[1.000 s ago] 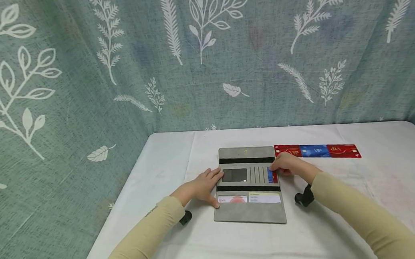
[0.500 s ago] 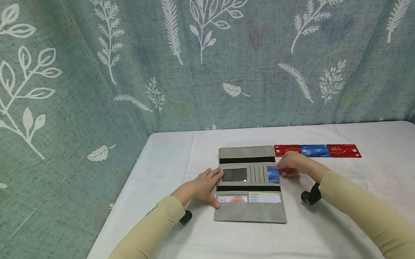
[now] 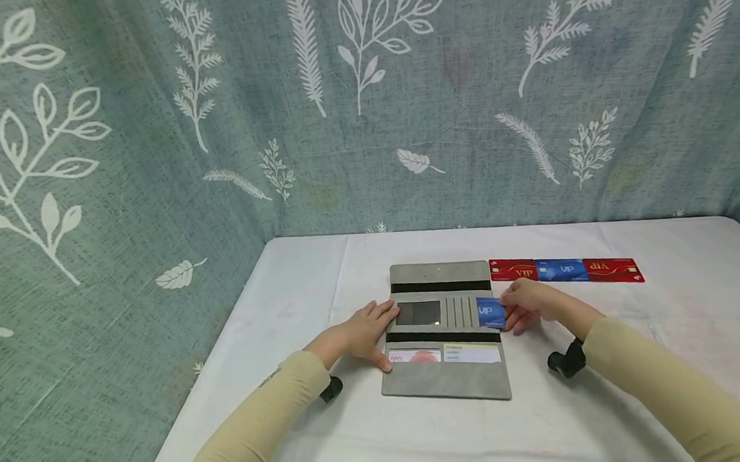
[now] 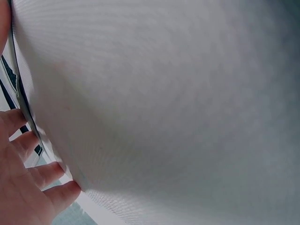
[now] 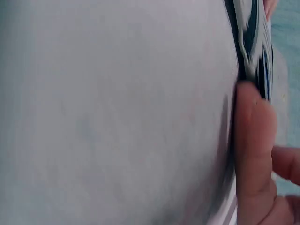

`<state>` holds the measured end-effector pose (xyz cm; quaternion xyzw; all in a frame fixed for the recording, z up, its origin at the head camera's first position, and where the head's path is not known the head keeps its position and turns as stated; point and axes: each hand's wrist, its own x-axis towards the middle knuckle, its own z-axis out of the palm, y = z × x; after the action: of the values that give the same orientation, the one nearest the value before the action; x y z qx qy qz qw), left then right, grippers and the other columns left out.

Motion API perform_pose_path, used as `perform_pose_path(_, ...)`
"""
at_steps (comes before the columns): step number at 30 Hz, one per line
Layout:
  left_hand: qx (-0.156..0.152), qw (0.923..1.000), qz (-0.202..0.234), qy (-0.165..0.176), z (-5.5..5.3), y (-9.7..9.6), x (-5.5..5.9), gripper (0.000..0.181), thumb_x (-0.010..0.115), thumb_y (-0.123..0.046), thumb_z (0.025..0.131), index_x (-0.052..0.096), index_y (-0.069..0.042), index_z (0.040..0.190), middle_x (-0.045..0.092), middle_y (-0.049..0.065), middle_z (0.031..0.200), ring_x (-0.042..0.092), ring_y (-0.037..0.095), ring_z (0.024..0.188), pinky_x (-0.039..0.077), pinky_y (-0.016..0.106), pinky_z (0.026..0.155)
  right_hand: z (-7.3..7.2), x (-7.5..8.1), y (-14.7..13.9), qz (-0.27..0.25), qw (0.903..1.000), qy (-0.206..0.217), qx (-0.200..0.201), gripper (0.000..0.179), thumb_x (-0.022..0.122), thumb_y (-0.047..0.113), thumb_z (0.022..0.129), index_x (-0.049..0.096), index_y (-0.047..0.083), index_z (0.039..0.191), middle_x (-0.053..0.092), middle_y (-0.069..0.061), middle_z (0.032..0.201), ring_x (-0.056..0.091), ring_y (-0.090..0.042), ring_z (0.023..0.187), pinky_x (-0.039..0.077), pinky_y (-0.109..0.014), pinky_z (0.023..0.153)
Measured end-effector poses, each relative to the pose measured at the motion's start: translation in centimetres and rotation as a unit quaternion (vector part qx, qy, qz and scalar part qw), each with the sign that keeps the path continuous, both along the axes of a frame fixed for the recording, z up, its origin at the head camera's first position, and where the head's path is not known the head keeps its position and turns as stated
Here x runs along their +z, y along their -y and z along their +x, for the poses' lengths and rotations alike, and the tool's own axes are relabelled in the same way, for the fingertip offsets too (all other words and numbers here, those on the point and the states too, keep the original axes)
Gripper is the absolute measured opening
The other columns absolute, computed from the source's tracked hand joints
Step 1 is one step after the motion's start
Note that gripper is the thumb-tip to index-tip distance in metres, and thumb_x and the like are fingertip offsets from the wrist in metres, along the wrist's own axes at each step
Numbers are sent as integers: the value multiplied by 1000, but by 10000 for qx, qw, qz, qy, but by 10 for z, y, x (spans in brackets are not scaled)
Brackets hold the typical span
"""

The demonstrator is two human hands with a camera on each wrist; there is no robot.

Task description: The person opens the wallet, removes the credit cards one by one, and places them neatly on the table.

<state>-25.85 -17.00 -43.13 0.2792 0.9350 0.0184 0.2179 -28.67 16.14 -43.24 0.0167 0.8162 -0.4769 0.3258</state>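
A grey wallet (image 3: 445,384) lies unfolded flat on the table, with a clear window and a row of card slots in its middle panel. My left hand (image 3: 362,333) rests on its left edge, fingers spread and straight. At the right edge, my right hand (image 3: 530,303) pinches a blue VIP card (image 3: 490,313) by its right end. The card juts out of the slots past the wallet's edge; its left part is hidden inside. In the right wrist view the thumb and fingers (image 5: 255,136) press together at the wallet's side.
Behind the right hand lie a red VIP card (image 3: 511,269), a blue card (image 3: 561,269) and another red card (image 3: 613,269) in a row. Two paper cards (image 3: 471,353) sit in the wallet's lower pocket. A patterned curtain (image 3: 454,139) hangs behind the white table (image 3: 322,277).
My right hand has moved right and slightly nearer, drawing the blue card further out of the slots. The red piece beside it is no longer visible. My left hand has stayed put.
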Motion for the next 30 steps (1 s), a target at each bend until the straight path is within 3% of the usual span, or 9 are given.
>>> perform_pose_path(8,56,9999,88,-1,1,0,1,110,76,-51,65,16,-10,147,8,8,154,9,36,139,15,47,111,11,-2,7,-269,9977,-53,-615,33,51,7,92,40,-9,119,60,-18,90,59,-14,55,52,-24,58)
perform_pose_path(16,68,9999,94,26,1,-1,1,110,76,-51,65,16,-10,147,8,7,154,8,36,139,15,47,111,19,-4,10,-413,9957,-30,-834,49,59,2,85,33,-5,126,52,-24,104,56,-14,57,51,-22,57)
perform_pose_path(25,27,10000,61,-45,1,-1,0,110,76,-51,65,16,-10,147,8,8,154,10,36,139,16,47,111,30,-4,8,-410,9956,-377,-755,63,65,-1,80,30,-5,132,46,-19,105,51,-25,90,52,-26,72)
perform_pose_path(30,18,10000,51,-42,0,-1,-1,110,76,-52,65,16,-10,147,8,8,154,10,36,139,16,48,111,32,-3,5,-397,9959,-417,-692,64,65,0,80,30,-4,134,47,-21,109,50,-28,96,52,-28,77)
